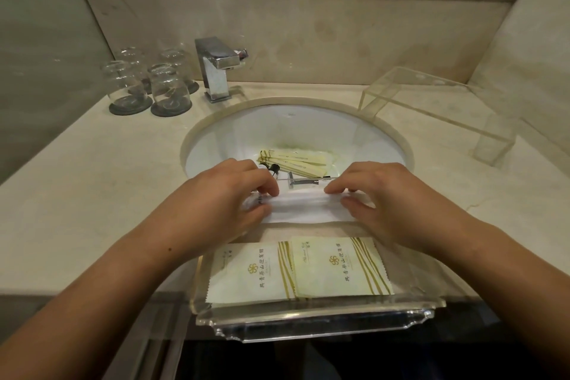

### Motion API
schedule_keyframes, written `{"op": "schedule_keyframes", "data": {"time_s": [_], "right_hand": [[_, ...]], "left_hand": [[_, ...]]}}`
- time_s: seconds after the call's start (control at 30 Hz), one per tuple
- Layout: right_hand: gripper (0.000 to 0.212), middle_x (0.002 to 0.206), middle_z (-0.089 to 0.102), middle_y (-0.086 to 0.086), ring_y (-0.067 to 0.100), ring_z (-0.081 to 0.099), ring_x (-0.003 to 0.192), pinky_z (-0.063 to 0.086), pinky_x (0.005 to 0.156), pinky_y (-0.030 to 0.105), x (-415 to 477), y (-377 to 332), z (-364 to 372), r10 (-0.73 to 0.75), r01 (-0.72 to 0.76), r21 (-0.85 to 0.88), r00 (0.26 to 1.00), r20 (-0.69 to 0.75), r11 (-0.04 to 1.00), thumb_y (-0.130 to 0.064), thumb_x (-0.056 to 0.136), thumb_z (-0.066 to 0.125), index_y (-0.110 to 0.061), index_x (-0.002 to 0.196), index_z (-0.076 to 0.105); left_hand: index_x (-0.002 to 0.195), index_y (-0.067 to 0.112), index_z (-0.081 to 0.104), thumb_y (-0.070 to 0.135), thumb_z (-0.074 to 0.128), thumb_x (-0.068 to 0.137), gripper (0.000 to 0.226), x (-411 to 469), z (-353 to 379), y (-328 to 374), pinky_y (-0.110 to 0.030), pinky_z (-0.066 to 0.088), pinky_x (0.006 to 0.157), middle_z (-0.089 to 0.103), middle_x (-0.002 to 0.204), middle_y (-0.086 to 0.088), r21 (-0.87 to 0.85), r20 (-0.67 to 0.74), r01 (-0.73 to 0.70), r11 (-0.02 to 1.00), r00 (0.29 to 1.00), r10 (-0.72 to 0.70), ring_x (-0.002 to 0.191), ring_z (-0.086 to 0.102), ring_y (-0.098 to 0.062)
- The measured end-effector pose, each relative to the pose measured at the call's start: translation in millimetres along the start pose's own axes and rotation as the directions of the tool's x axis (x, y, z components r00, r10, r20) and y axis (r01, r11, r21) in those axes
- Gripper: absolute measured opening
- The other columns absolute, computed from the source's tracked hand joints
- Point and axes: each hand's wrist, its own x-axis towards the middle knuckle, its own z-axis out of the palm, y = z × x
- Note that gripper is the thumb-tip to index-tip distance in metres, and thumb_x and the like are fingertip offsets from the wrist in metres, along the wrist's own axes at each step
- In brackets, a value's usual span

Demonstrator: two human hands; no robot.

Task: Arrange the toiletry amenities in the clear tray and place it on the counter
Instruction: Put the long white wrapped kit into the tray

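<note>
From the head camera we see the left hand (228,194) and the right hand (379,197) each pinching one end of a long white paper packet (303,205). Their fingers are curled on it, over the near rim of the round white sink basin (293,129).

At six o'clock from the basin, the clear acrylic tray (308,322) sits at the near edge of the beige stone worktop (92,182). Two cream gold-striped sachets (249,271) lie side by side in it.

At twelve o'clock from the hands, inside the basin, lie slim pale-yellow sachets (296,160) and a grey razor (296,180).

On the worktop we see upturned clear glasses on dark coasters (148,86) at ten o'clock, with a square chrome tap (216,71) beside them. A clear acrylic riser (431,102) stands at two o'clock.
</note>
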Motion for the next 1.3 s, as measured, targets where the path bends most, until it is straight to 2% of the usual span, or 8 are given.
{"op": "schedule_keyframes", "data": {"time_s": [0.33,0.47,0.63,0.77,0.93,1.1,1.17,1.3], "right_hand": [[0.031,0.120,0.063,-0.022,0.001,0.057,0.108,0.051,0.096,0.030,-2.5,1.3,0.9,-0.037,0.038,0.030,0.999,-0.007,0.999,-0.039,0.094,0.063,-0.038,0.125,0.068],[0.028,0.116,0.065,-0.021,-0.001,0.058,0.104,0.050,0.093,0.024,2.5,1.0,-2.7,-0.063,0.065,0.043,0.997,-0.046,0.997,-0.040,0.094,0.064,-0.035,0.121,0.070],[0.035,0.109,0.065,-0.021,-0.002,0.060,0.098,0.044,0.086,0.013,23.8,10.2,-14.7,-0.048,0.055,0.084,0.995,-0.083,0.995,-0.049,0.091,0.058,-0.037,0.121,0.069],[0.027,0.107,0.069,-0.020,-0.002,0.062,0.098,0.045,0.082,0.010,57.5,33.7,-16.4,0.011,0.001,0.150,0.996,-0.084,0.989,-0.042,0.092,0.065,-0.036,0.118,0.071],[0.024,0.108,0.070,-0.022,-0.001,0.063,0.098,0.051,0.086,0.020,100.8,66.2,-4.6,0.073,-0.078,0.159,0.997,0.036,0.984,-0.038,0.092,0.068,-0.036,0.116,0.072],[0.028,0.108,0.068,-0.020,0.002,0.064,0.099,0.048,0.080,0.016,143.1,96.7,24.4,0.075,-0.099,0.142,0.984,0.161,0.985,-0.039,0.090,0.070,-0.036,0.117,0.071],[0.031,0.108,0.066,-0.020,0.005,0.063,0.100,0.049,0.084,0.021,161.3,107.1,39.7,0.076,-0.105,0.120,0.972,0.224,0.987,-0.041,0.089,0.070,-0.035,0.119,0.069],[0.047,0.125,0.063,-0.012,0.011,0.059,0.111,0.048,0.095,0.029,189.4,128.9,74.5,0.116,-0.140,0.044,0.929,0.352,0.989,-0.048,0.086,0.071,-0.036,0.130,0.060]], "left_hand": [[0.116,0.049,0.056,0.056,0.057,0.090,0.027,-3.1,3.3,-1.6,-0.024,0.049,0.085,0.056,0.113,0.025,0.006,-0.004,-0.015,1.000,1.000,0.016,0.103,0.048,0.001],[0.118,0.049,0.056,0.059,0.054,0.089,0.031,-0.3,2.2,-2.7,-0.025,0.050,0.088,0.055,0.114,0.027,-0.008,-0.010,-0.029,1.000,1.000,0.029,0.105,0.049,0.003],[0.117,0.046,0.061,0.063,0.049,0.089,0.035,14.6,-11.2,-10.0,-0.018,0.046,0.084,0.059,0.108,0.027,-0.110,-0.063,-0.063,0.992,0.996,0.056,0.107,0.055,0.004],[0.110,0.043,0.065,0.057,0.051,0.091,0.027,47.3,-15.2,-32.7,-0.013,0.041,0.079,0.064,0.102,0.024,-0.152,-0.093,-0.024,0.988,0.996,0.010,0.101,0.058,0.004],[0.105,0.039,0.068,0.047,0.056,0.093,0.019,92.9,-4.5,-61.5,-0.014,0.040,0.075,0.067,0.099,0.022,-0.169,-0.056,0.022,0.985,0.998,-0.032,0.098,0.061,0.002],[0.107,0.038,0.068,0.041,0.063,0.095,0.014,137.4,20.8,-84.5,-0.011,0.040,0.072,0.067,0.099,0.022,-0.112,0.029,0.026,0.993,0.999,-0.023,0.096,0.060,0.004],[0.110,0.036,0.067,0.039,0.064,0.095,0.016,156.1,34.2,-93.9,-0.010,0.040,0.073,0.067,0.102,0.020,-0.067,0.081,0.029,0.997,0.996,-0.023,0.095,0.059,0.003],[0.118,0.034,0.064,0.034,0.068,0.093,0.026,186.9,60.4,-117.9,-0.025,0.047,0.084,0.065,0.112,0.016,-0.002,0.194,0.061,0.998,0.979,-0.060,0.101,0.057,-0.007]]}}
